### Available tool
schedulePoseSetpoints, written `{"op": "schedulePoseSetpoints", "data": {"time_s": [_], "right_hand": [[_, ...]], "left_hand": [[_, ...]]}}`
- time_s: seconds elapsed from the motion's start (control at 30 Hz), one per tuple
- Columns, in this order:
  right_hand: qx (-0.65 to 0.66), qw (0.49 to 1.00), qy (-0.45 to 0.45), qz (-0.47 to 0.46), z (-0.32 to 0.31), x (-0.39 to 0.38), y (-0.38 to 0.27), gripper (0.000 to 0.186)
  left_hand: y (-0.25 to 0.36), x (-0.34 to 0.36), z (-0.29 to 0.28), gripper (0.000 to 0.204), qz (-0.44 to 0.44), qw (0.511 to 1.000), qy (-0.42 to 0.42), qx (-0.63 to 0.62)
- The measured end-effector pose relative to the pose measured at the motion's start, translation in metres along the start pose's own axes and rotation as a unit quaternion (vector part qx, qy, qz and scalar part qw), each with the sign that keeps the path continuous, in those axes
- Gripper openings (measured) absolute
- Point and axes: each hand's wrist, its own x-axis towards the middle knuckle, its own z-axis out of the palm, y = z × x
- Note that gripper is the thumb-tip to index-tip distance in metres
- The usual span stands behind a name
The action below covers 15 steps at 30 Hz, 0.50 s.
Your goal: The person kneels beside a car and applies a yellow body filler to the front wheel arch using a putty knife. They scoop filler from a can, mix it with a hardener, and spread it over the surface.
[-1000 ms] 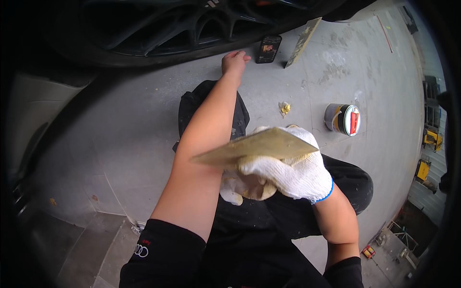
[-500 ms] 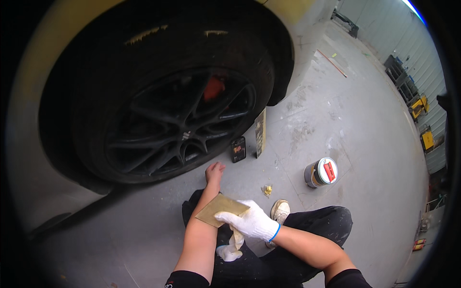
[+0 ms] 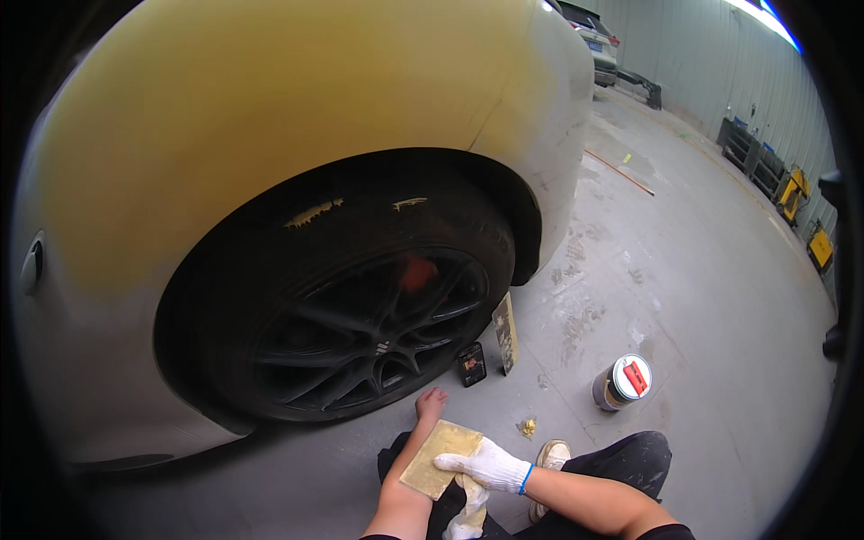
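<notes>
My right hand [image 3: 486, 464], in a white knit glove with a blue cuff, grips a flat tan rectangular putty spreader [image 3: 439, 460], thumb on top. A crumpled white and yellowish glove [image 3: 469, 511] hangs just below that hand; whether the fingers also hold it is hidden. My left hand [image 3: 431, 404] is bare, close to the foot of the black tyre [image 3: 216, 333], fingers loosely bent with nothing seen in them. The spreader overlaps my left forearm in the picture. Above the wheel, the car's fender [image 3: 342, 90] carries a broad yellow patch.
A phone [image 3: 472, 364] and a stained flat board [image 3: 506, 334] lean by the tyre. A tin [image 3: 623, 383] with a red item on its lid stands to the right. A yellow lump [image 3: 527, 427] lies on the floor near my shoe [image 3: 553, 454]. Yellow equipment [image 3: 793, 193] lines the wall.
The view has tipped upward, bringing the fender and a far car into sight. The spreader now shows its face more fully in my right hand. My left hand stays by the tyre.
</notes>
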Motion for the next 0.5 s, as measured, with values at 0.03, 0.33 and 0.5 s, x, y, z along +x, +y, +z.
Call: {"op": "schedulePoseSetpoints", "data": {"time_s": [0.03, 0.33, 0.5], "right_hand": [[-0.009, 0.999, 0.029, -0.021, -0.002, 0.002, 0.003, 0.046], [-0.188, 0.970, -0.102, -0.120, 0.009, -0.050, -0.016, 0.027], [-0.004, 0.999, 0.029, -0.014, -0.017, -0.044, -0.013, 0.041]], "left_hand": [[-0.001, 0.003, 0.001, 0.021, -0.005, 1.000, -0.008, 0.002], [0.006, -0.024, 0.011, 0.029, 0.023, 0.997, -0.005, 0.072], [0.018, -0.035, 0.006, 0.020, 0.113, 0.949, -0.025, 0.294]]}}
